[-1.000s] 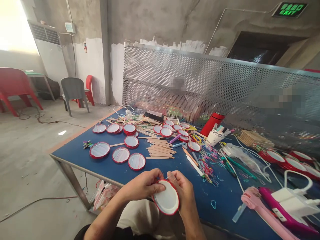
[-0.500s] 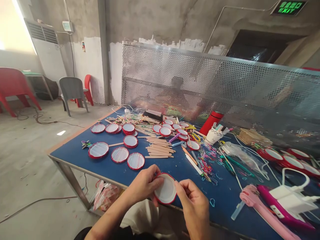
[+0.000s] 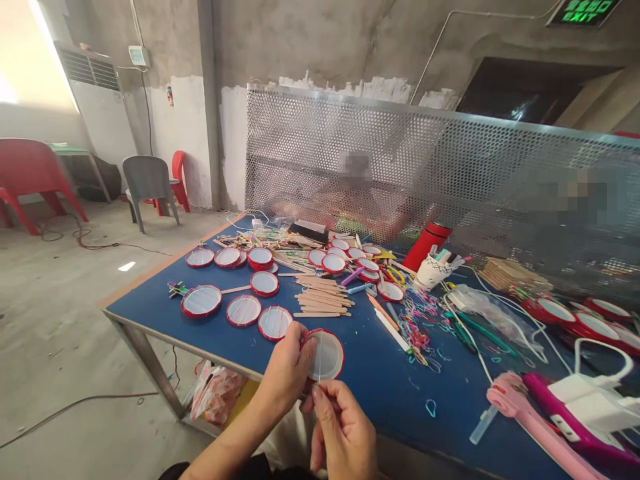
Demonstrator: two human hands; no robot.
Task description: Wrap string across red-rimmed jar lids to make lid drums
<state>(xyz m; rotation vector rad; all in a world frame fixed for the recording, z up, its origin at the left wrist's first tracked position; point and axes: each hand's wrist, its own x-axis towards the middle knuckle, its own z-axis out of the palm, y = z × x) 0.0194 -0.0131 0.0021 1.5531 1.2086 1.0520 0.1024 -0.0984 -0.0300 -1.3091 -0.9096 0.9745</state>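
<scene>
My left hand [image 3: 290,363] grips a red-rimmed round lid [image 3: 327,353] by its left edge, tilted above the front of the table. A thin pale rubber band [image 3: 320,365] runs across the lid's white face, down to its near rim. There my right hand [image 3: 343,427] pinches the end of the band between thumb and forefinger. Just beyond the held lid lie a lid with strands across it [image 3: 275,322] and another such lid [image 3: 243,310]. A small pile of loose rubber bands [image 3: 420,327] is to the right of the held lid.
Flat wooden sticks [image 3: 323,297] lie mid-table, with more lids behind. A red bottle [image 3: 427,245] and a cup of pens [image 3: 433,272] stand at the back, before a perforated metal screen [image 3: 400,147]. A pink handle-like object [image 3: 540,423] and purple power strip [image 3: 565,413] lie at right.
The lid has turned and moved up and away from me in my left hand. My right hand left its right rim and now pulls a band across it toward the near rim.
</scene>
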